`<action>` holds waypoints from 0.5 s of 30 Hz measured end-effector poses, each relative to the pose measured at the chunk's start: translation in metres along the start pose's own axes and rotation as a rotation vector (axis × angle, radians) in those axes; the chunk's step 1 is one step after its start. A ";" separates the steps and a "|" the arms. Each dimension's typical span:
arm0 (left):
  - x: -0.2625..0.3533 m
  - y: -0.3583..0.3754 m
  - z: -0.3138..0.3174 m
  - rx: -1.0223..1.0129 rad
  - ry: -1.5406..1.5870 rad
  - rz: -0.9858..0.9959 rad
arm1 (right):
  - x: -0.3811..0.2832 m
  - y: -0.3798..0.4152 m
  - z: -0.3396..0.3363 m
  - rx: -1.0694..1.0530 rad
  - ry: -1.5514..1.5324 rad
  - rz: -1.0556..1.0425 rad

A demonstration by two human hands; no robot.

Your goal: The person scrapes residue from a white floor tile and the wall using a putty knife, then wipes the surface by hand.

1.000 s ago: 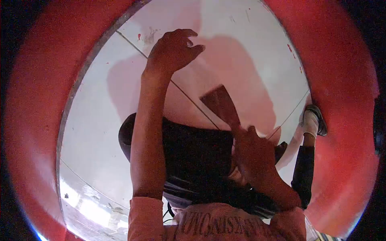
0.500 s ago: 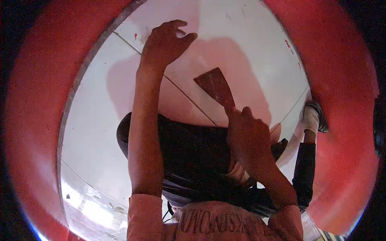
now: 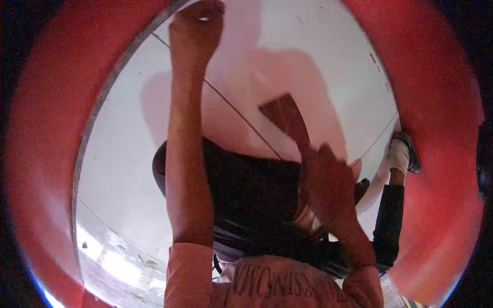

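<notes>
My right hand (image 3: 331, 187) is wrapped round the handle of a scraper (image 3: 285, 115), a putty knife with a wide flat blade. The blade points up and to the left above the pale floor, apart from it as far as I can tell. Stretched far forward, my left hand (image 3: 197, 31) is near the floor's far left edge, by the red wall. Its fingers are curled in towards the thumb, with a small light gap between them. Whether anything is pinched there is hidden.
The pale tiled floor (image 3: 118, 154) has dark joint lines and small red marks (image 3: 375, 62) near its right edge. A red wall (image 3: 46, 143) curves up at the left, another red surface (image 3: 441, 143) at the right. My shoe (image 3: 408, 151) rests by the right edge.
My left hand has reached further forward and slightly left, and its spread fingers have curled in. My right hand with the scraper has shifted slightly right and down.
</notes>
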State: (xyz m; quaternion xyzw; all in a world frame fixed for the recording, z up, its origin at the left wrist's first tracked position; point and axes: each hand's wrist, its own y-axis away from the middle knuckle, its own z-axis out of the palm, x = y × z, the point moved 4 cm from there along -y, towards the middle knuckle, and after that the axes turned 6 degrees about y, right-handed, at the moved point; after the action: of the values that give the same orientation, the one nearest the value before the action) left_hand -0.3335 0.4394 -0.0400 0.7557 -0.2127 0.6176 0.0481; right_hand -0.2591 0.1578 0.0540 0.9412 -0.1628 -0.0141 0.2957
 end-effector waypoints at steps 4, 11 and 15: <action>0.017 -0.010 -0.019 0.219 0.164 -0.057 | -0.007 0.019 0.025 0.048 0.034 -0.017; 0.012 0.000 -0.032 0.481 0.896 -0.315 | -0.007 -0.035 0.019 0.087 -0.129 0.082; 0.002 -0.014 -0.066 0.577 1.149 -0.299 | -0.012 -0.013 0.011 -0.056 -0.042 0.045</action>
State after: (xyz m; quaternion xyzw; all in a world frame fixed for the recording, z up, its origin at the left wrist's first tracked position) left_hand -0.3877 0.4737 -0.0200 0.3097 0.1281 0.9415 0.0351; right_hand -0.2682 0.1658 0.0362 0.9283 -0.1894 -0.0318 0.3185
